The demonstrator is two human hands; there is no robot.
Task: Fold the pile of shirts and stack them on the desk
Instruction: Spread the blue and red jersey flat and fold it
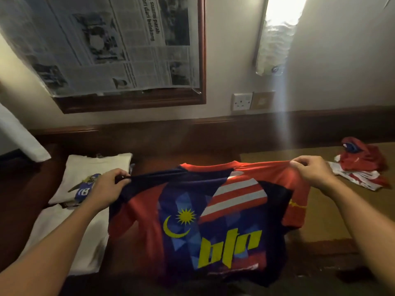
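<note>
You hold one red-and-navy jersey [192, 210] spread above the desk [333, 223], with your left hand [106, 190] gripping one shoulder and your right hand [312, 173] pinching the other. On your left lie two more: a folded white shirt [102, 165] and, nearer you, a second white shirt [70, 238]. At far right sits one crumpled red-and-white heap [363, 167], perhaps more than one garment.
</note>
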